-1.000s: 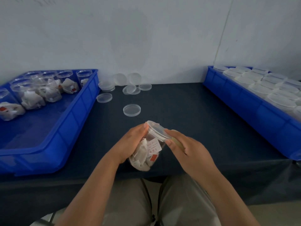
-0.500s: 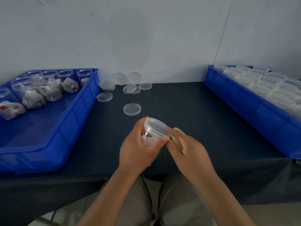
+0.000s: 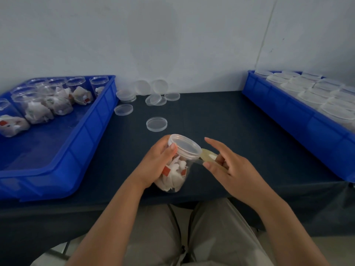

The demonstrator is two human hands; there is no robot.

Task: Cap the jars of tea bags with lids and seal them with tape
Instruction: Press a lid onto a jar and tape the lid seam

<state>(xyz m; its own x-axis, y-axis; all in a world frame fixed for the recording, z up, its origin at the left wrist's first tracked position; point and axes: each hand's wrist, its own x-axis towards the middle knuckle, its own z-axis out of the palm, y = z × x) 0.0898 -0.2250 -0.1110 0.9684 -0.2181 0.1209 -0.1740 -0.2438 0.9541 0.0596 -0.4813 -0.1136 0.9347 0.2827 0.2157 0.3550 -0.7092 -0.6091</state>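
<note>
A clear jar of tea bags is tilted above the table's front edge, with a clear lid on its mouth. My left hand wraps the jar's left side, thumb on the lid's rim. My right hand sits just right of the jar and pinches a roll of yellowish tape. A strip of tape runs from the roll to the jar below the lid. My right index finger points forward, off the jar.
A blue bin at left holds several open jars of tea bags. A blue bin at right holds several capped jars. Loose clear lids lie on the dark table near the wall.
My left hand has turned the jar, so the tea bags show below it again. My right hand has drawn away to the right, pulling tape out from the jar.
</note>
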